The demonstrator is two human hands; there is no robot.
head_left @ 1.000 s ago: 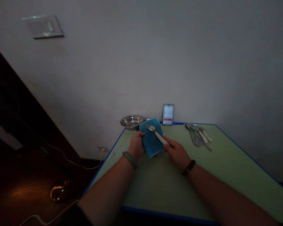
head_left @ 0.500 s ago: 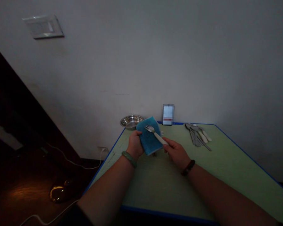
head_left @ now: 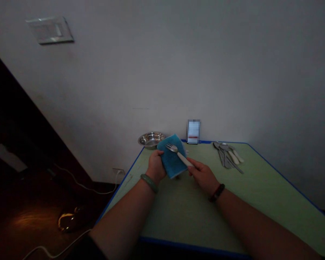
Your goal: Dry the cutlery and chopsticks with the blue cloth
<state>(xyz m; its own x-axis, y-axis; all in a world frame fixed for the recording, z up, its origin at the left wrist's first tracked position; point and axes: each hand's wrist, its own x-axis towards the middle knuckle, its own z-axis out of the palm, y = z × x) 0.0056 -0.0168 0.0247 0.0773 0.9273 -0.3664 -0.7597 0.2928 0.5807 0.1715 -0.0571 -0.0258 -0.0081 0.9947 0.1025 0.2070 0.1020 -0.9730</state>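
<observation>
Fingers (head_left: 159,157) of the left hand (head_left: 155,168) curled closed round the near edge of a teal cleaning pad (head_left: 173,162), which appears held up off the counter (head_left: 178,213), tilted, with its textured face toward the person. Fingers (head_left: 191,163) of the right hand (head_left: 202,177) pinched closed on the white handle of a steel fork (head_left: 179,154), near the handle's end.

Step in hand: fork against pad. Tines and neck lie on the pad's upper face toward its far edge, and the handle slants down and right past the pad's side. Pad and fork sit between the two hands, over the left-centre of the counter.

Wrists: a pale green bangle (head_left: 149,183) on the left, a dark beaded bracelet (head_left: 216,193) on the right.

Farther out: a steel bowl (head_left: 150,140) sits just past the far-left corner, partly behind the pad. At the far edge, an upright object (head_left: 193,131) stands against the wall, blurred past identifying. To the far right, spoons and forks (head_left: 227,155) lie in a loose overlapping bunch, some with white handles.

Counter top green, edged blue. Left of it, a white cable (head_left: 97,191) runs across the dark floor (head_left: 29,220) toward a low wall socket (head_left: 118,171).
</observation>
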